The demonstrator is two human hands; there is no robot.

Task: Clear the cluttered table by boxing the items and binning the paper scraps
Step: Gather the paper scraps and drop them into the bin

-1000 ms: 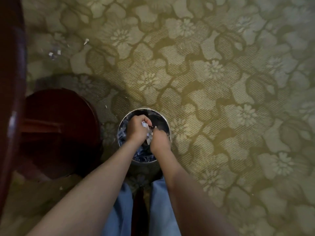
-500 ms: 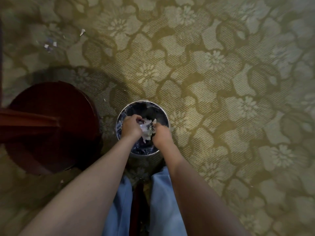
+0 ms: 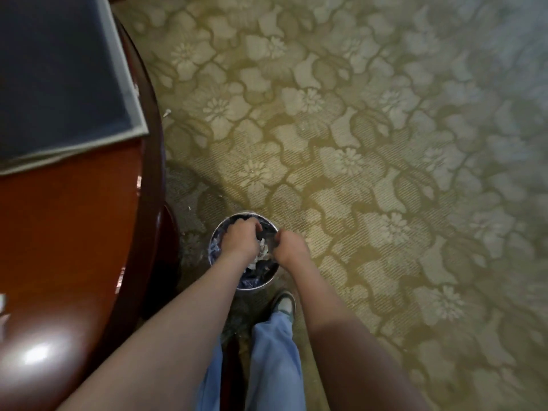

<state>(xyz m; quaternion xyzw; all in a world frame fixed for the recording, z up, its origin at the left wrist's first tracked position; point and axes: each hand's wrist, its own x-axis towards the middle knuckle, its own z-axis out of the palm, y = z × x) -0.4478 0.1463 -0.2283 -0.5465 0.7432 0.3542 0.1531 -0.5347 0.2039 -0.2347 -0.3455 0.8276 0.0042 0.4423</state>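
Head view, bin: a small round metal bin (image 3: 261, 286) stands on the floor just right of the counter's edge, near the person's feet; a dark liner shows inside.
Head view, paper scraps: white crumpled paper scraps (image 3: 263, 251) lie in the bin on darker blue-and-white bits, in the gap between the two hands.
Head view, left hand: the left hand (image 3: 240, 240) hangs over the bin's left half, knuckles up and fingers curled downward into the opening; I cannot tell whether it pinches any paper.
Head view, right hand: the right hand (image 3: 289, 246) is at the bin's right rim, fingers bent inward towards the scraps; whether it grips paper or touches the rim cannot be told.
Head view, counter: a glossy red-brown counter (image 3: 74, 232) with a rounded edge fills the left side; a dark flat mat (image 3: 59, 69) with a grey border lies on its far part.
Head view, floor: olive floral carpet (image 3: 355, 143); a small white fleck (image 3: 167, 112) lies on it close to the counter.
Head view, person: light blue trousers (image 3: 275, 351) and one shoe (image 3: 284, 302) just near of the bin.
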